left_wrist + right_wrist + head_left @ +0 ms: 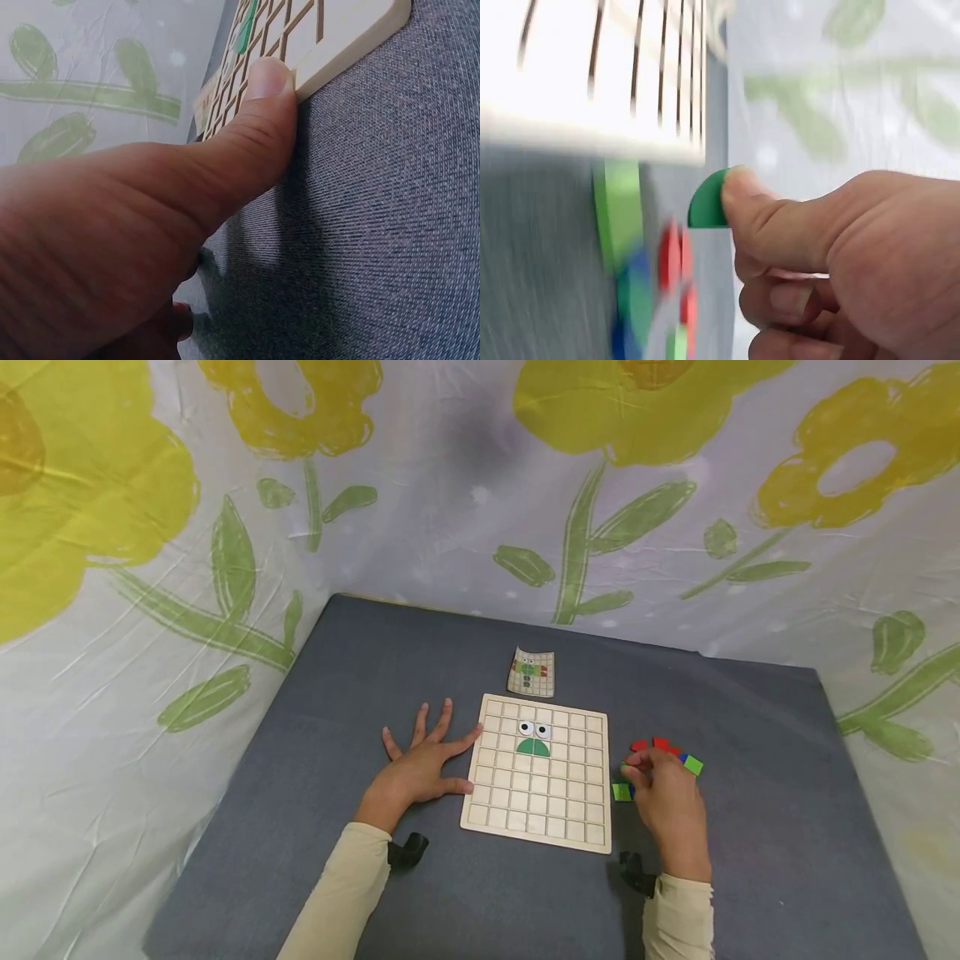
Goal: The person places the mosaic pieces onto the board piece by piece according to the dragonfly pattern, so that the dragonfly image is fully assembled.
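The right hand (667, 802) pinches a green curved piece (709, 201) between thumb and fingertip, the other fingers curled under. The left hand (422, 770) is spread wide, thumb and forefinger touching the nine o'clock rim of the wooden grid board (547, 797). That held piece is just off the board at three o'clock, near loose red pieces (660, 742) and a light-green square (693, 765).

Grey table (780, 827) stretches from those pieces out to its three o'clock edge, and past the left hand to the nine o'clock one. Two eye pieces (534, 729) sit toward the board's twelve, above a green half-disc (533, 747); a picture card (534, 675) lies beyond at twelve.

The left forearm slants in from seven o'clock, the right from five.
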Demonstrator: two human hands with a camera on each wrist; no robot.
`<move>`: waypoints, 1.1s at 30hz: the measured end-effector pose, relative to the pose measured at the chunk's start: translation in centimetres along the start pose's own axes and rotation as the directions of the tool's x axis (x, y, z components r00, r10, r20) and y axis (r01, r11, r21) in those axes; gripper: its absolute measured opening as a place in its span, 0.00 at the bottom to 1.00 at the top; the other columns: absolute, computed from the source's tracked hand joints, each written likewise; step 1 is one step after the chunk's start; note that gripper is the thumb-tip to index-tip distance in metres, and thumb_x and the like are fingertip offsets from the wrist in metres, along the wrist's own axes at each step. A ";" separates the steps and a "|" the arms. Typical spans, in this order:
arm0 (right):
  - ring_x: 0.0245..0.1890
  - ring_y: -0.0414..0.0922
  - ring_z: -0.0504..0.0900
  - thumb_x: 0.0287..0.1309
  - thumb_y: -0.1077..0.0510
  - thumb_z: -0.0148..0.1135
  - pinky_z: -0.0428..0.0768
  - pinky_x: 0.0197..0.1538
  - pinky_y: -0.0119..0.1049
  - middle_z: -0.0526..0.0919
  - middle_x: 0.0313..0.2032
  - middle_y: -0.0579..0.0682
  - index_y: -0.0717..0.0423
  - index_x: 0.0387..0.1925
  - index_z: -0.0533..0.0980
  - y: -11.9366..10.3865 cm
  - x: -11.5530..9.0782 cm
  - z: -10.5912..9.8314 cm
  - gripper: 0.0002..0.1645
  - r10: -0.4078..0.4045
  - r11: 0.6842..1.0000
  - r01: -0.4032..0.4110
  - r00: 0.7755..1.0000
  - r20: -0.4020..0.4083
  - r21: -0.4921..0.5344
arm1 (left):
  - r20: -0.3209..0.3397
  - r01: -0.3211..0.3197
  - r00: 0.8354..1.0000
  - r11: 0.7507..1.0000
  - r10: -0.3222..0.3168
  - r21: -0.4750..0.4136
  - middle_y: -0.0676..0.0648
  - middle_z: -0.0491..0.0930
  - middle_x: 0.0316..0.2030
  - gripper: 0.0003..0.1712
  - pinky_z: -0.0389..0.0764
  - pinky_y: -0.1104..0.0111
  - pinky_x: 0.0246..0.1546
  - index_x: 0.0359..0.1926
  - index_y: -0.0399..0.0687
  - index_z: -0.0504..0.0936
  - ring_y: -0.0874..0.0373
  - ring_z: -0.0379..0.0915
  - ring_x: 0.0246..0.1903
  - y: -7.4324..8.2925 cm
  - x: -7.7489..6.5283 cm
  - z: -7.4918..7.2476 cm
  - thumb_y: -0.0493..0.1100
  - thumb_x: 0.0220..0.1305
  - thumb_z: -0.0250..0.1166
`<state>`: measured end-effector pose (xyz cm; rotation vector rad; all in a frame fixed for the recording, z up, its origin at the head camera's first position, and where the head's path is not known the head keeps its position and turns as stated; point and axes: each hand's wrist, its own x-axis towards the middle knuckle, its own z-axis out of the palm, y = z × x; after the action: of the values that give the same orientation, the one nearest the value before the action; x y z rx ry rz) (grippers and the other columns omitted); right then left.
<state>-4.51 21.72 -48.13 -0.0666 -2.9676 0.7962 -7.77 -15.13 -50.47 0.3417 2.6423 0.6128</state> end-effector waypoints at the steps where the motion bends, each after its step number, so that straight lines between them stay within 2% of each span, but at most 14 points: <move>1: 0.31 0.51 0.84 0.66 0.60 0.74 0.81 0.32 0.48 0.87 0.38 0.56 0.59 0.43 0.83 -0.8 0.1 0.5 0.08 -0.027 1.000 0.027 1.000 0.006 0.014 | 0.000 0.001 1.000 1.000 -0.001 0.003 0.48 0.26 0.85 0.56 0.21 0.18 0.64 0.83 0.78 0.55 0.36 0.14 0.82 0.0 0.0 0.0 0.66 0.59 0.75; 6: 0.25 0.44 0.77 0.65 0.60 0.75 0.75 0.28 0.39 0.84 0.38 0.53 0.55 0.41 0.83 -4.6 0.5 3.0 0.06 -0.126 0.989 0.121 0.990 0.058 0.085 | 0.004 0.004 1.000 1.000 -0.004 0.000 0.48 0.26 0.85 0.56 0.21 0.19 0.65 0.83 0.79 0.55 0.37 0.14 0.82 -0.1 0.1 0.0 0.66 0.58 0.75; 9: 0.24 0.42 0.74 0.63 0.61 0.76 0.74 0.27 0.37 0.83 0.38 0.51 0.54 0.40 0.83 -6.3 0.6 4.2 0.08 -0.168 0.981 0.160 0.984 0.065 0.105 | 0.011 0.005 1.000 1.000 -0.005 -0.022 0.47 0.26 0.85 0.57 0.20 0.20 0.65 0.83 0.78 0.55 0.36 0.14 0.82 -0.1 0.2 0.1 0.65 0.58 0.75; 14: 0.24 0.41 0.76 0.62 0.60 0.77 0.77 0.28 0.38 0.84 0.37 0.48 0.52 0.40 0.84 -8.1 0.7 5.6 0.08 -0.204 0.974 0.196 0.976 0.074 0.110 | 0.012 0.007 1.000 1.000 -0.007 -0.021 0.47 0.27 0.85 0.57 0.20 0.20 0.65 0.83 0.77 0.55 0.36 0.14 0.82 -0.1 0.3 0.2 0.65 0.58 0.76; 20: 0.31 0.43 0.83 0.63 0.59 0.77 0.83 0.33 0.40 0.85 0.37 0.47 0.51 0.40 0.85 -9.2 1.0 7.0 0.07 -0.236 0.968 0.226 0.967 0.091 0.109 | 0.003 0.019 1.000 1.000 -0.019 0.012 0.48 0.26 0.85 0.56 0.21 0.19 0.65 0.83 0.79 0.55 0.37 0.13 0.82 -0.1 -0.1 0.0 0.66 0.58 0.75; 25: 0.33 0.46 0.85 0.61 0.58 0.78 0.85 0.33 0.42 0.86 0.37 0.48 0.51 0.39 0.86 -9.4 1.1 7.6 0.07 -0.232 0.970 0.225 0.970 0.077 0.086 | 0.001 0.013 1.000 1.000 -0.013 0.012 0.47 0.27 0.85 0.57 0.22 0.18 0.64 0.83 0.79 0.55 0.37 0.14 0.82 -0.1 -0.1 -0.1 0.67 0.58 0.75; 33: 0.29 0.47 0.85 0.61 0.56 0.78 0.84 0.29 0.44 0.84 0.36 0.49 0.51 0.39 0.86 -9.5 1.2 7.9 0.08 -0.230 0.973 0.230 0.971 0.067 -0.002 | 0.005 -0.013 1.000 1.000 0.013 -0.001 0.47 0.26 0.85 0.56 0.22 0.18 0.64 0.83 0.78 0.55 0.36 0.14 0.82 -0.2 0.0 0.0 0.66 0.59 0.74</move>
<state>-6.56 9.62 -50.15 0.3041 -2.9655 0.7665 -7.77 -15.26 -50.55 0.3599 2.6368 0.6158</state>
